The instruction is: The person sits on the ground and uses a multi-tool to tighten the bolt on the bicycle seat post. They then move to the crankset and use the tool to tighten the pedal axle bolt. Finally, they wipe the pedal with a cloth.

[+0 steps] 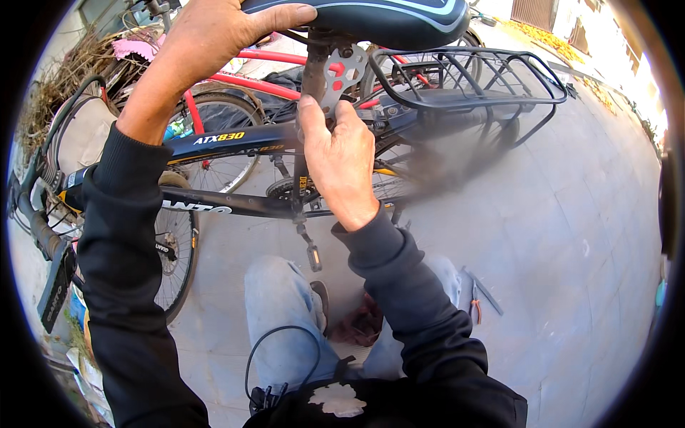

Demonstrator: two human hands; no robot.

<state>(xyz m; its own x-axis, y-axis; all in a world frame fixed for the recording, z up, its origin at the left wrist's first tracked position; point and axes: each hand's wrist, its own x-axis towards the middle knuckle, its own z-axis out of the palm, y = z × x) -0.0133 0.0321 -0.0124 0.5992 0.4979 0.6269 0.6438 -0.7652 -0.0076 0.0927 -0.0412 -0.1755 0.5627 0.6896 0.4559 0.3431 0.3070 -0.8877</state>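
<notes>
From here I can see letters in white, then numerals in yellow, on the top of the dark bicycle (246, 140)'s upper tube (271, 133), with a fainter gold marking along that tube's side. Bold white capitals run along the lower tube (257, 205), their start hidden behind the left sleeve (123, 207). Small yellow lettering goes up the seat tube (302, 187). Small white letters stand on the fork (165, 250) by the front wheel (187, 264).
</notes>
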